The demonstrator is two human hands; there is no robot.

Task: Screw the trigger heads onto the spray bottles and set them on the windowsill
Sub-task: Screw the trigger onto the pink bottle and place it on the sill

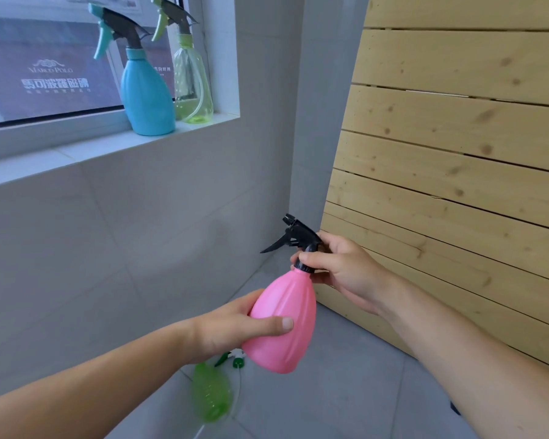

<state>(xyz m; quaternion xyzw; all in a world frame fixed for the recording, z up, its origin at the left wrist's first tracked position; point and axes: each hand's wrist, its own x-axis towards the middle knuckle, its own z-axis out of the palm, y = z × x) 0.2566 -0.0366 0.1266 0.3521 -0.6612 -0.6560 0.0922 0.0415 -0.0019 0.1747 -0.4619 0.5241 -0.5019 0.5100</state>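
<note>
Pink spray bottle held mid-air below windowsill, body gripped by left hand | black trigger head pinched at collar by right hand | risk: thread could be crossed if head is turned while tilted; loose seat, leak likely

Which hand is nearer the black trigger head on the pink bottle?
Right. The right hand pinches the black trigger head at its collar, atop the pink bottle; the left hand holds the bottle's body lower down, apart from the head.
</note>
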